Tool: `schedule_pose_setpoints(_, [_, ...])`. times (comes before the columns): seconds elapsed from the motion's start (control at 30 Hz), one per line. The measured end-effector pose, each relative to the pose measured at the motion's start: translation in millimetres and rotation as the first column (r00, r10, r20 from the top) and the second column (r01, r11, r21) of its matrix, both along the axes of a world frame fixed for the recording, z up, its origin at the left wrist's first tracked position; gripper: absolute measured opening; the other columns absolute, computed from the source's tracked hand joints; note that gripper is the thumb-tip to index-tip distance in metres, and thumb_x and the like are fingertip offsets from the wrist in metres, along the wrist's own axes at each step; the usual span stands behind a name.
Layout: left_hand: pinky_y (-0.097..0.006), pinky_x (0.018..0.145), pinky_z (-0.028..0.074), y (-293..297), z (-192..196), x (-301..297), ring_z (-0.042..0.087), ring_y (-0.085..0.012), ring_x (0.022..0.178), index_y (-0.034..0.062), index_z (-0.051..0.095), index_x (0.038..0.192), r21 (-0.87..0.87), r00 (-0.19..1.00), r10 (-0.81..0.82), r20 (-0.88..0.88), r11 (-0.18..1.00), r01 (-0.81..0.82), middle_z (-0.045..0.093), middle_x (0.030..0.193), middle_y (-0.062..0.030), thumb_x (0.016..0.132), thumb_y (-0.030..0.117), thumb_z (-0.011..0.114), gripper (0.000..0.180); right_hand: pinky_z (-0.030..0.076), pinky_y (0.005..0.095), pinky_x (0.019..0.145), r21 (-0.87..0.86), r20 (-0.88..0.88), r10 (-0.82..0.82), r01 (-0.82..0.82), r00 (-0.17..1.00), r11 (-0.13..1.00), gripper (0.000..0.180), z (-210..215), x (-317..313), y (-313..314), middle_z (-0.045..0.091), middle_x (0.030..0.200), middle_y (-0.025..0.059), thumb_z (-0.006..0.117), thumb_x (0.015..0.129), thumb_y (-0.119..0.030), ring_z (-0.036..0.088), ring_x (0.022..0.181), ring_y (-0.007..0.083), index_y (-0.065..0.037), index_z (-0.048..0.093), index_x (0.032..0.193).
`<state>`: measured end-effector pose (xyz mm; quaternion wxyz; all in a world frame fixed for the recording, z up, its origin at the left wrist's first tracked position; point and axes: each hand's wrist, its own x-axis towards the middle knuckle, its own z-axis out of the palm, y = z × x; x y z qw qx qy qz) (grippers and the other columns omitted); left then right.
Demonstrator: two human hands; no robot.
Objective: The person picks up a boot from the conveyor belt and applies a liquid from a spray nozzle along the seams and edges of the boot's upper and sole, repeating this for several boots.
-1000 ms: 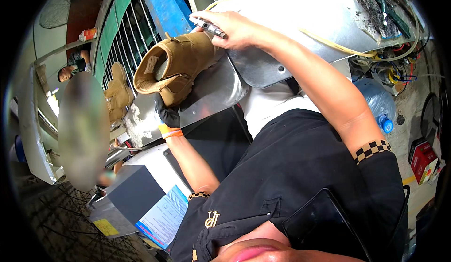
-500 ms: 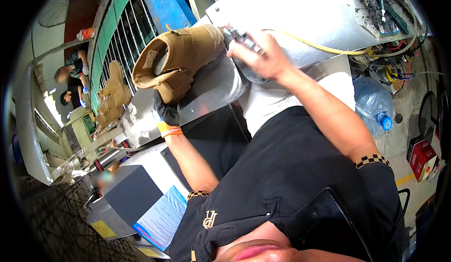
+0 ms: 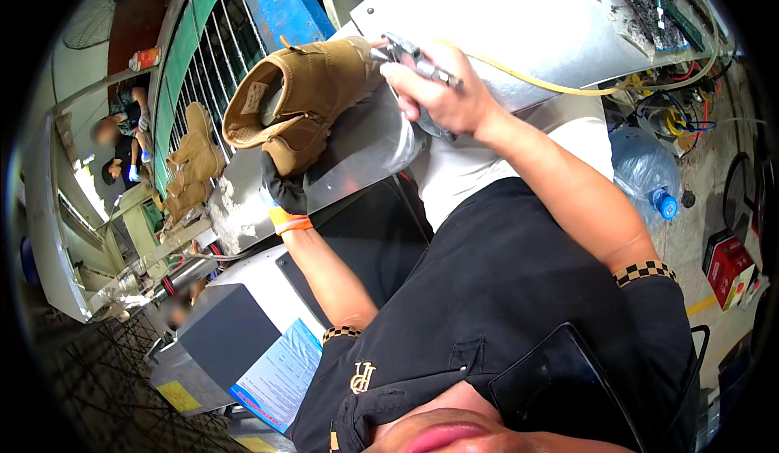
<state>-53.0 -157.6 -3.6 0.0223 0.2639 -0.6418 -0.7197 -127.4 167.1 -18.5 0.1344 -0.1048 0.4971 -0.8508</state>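
My left hand (image 3: 286, 187), in a black glove with an orange cuff, grips a tan suede boot (image 3: 304, 96) from below and holds it up over a shiny metal bench (image 3: 357, 157). My right hand (image 3: 442, 92) is bare and closed around a metal spray tool (image 3: 415, 57) with a yellow hose (image 3: 552, 86) trailing right. The tool's tip points at the boot's heel end, close to it or touching. My dark shirt fills the lower middle.
More tan boots (image 3: 191, 169) sit on a conveyor beside a green and white railing (image 3: 195, 71). Another person (image 3: 122, 140) works at far left. A grey box (image 3: 219, 335), blue paper sheet (image 3: 276, 380), large water bottle (image 3: 645, 169) and red box (image 3: 726, 266) surround me.
My right hand with the spray tool dipped down and right away from the boot, then came back up to its heel end. The boot stayed raised in my left hand.
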Motion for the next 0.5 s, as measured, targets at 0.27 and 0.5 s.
schedule_pose_setpoints(0.27, [-0.046,0.105,0.044,27.0,14.4,35.5,0.051,-0.0298,0.126,0.0078,0.034,0.147,-0.071,0.993,-0.008,0.115,0.997,0.016,0.048,0.142,-0.0132,0.097,0.054,0.045,0.069,0.042,0.0245,0.057,0.227,-0.219,-0.146,0.196,0.965,0.954,0.040,-16.8,27.9,2.2,0.055,0.067,0.0005,0.059,0.086,-0.014,0.052,0.058,0.0068,-0.004,0.057,0.125])
schedule_pose_setpoints(0.5, [-0.030,0.066,0.060,98.5,27.0,82.3,0.066,-0.0288,0.102,0.0085,0.041,0.142,-0.031,0.955,-0.017,0.296,0.999,0.027,0.059,0.127,-0.0144,0.094,0.060,0.046,0.071,0.042,0.0236,0.056,0.227,-0.192,-0.178,0.220,0.965,0.949,0.042,-19.3,34.0,3.5,0.055,0.068,-0.0003,0.059,0.087,-0.013,0.050,0.056,0.0055,-0.004,0.054,0.128])
